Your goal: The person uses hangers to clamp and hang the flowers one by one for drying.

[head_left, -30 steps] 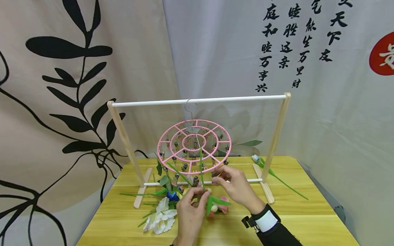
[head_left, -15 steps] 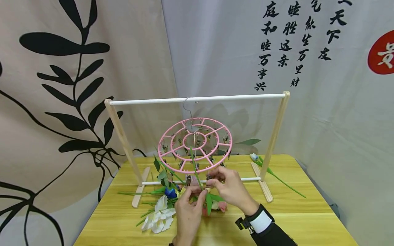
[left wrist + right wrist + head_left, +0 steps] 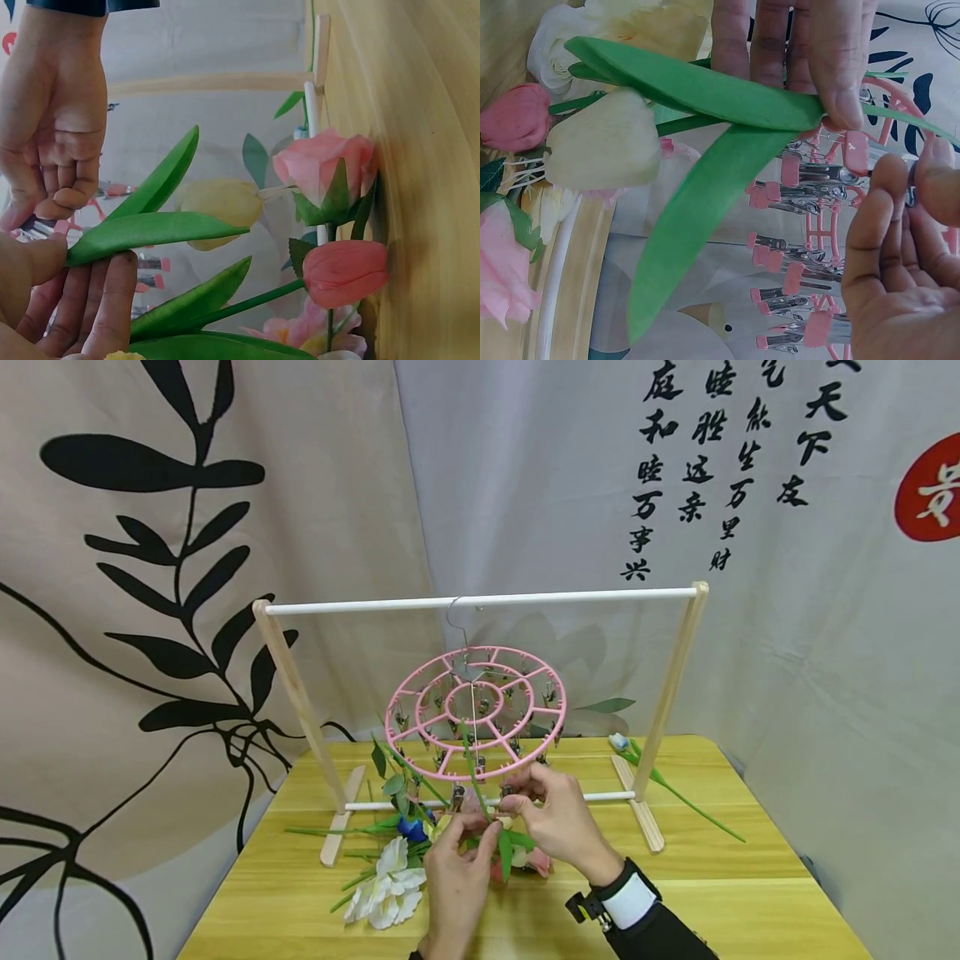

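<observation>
My left hand (image 3: 459,864) pinches the green stem of a cream tulip (image 3: 604,139) between thumb and fingers, right at the base of its long leaves (image 3: 154,232). The flower head points down, and the stem rises toward the pink round hanger (image 3: 563,710). My right hand (image 3: 558,817) is close on the right, under the hanger's near rim. Its thumb and index finger pinch a metal clip with pink tips (image 3: 856,153). In the right wrist view the clip's tips are beside the stem and my left thumb. Fingers partly hide the clip.
A white rod (image 3: 570,599) on wooden posts carries the hanger, with several clips dangling. Below lie a white flower (image 3: 390,885), a blue flower (image 3: 412,828), a pink rose (image 3: 322,169) and a pink tulip (image 3: 345,274). A pale blue tulip (image 3: 619,742) lies by the right post.
My right hand has moved left, nearer my left hand, drawing the clip toward the stem. The tulip's stem leans further left, and the hanger has turned slightly.
</observation>
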The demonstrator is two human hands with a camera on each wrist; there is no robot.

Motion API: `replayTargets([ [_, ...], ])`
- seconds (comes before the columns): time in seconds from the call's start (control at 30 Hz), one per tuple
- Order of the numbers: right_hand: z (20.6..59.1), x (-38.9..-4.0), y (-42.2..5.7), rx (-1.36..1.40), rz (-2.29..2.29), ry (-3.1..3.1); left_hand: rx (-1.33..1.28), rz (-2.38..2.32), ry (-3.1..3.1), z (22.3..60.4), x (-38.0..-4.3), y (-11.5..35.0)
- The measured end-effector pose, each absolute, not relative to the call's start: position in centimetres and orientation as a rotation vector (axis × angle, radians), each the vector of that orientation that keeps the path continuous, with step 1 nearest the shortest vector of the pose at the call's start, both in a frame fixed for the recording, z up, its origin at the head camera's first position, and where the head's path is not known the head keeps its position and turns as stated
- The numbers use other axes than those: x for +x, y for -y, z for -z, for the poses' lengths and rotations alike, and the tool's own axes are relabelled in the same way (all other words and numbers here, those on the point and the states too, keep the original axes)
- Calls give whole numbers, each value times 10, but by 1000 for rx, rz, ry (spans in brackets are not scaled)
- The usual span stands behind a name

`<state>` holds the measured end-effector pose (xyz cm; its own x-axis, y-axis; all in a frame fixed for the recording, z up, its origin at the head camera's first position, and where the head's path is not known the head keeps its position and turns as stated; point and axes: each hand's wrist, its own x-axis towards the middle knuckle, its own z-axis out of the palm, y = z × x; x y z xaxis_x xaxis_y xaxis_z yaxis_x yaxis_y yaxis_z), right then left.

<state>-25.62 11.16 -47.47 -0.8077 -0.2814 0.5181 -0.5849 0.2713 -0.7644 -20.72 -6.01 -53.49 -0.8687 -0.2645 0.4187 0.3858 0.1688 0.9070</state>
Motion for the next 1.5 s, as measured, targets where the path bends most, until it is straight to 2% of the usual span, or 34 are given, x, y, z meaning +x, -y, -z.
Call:
replayTargets([
  [1.5,474,-250,-97,660,-1691,2186,-81,1733,2003,533,-209,50],
])
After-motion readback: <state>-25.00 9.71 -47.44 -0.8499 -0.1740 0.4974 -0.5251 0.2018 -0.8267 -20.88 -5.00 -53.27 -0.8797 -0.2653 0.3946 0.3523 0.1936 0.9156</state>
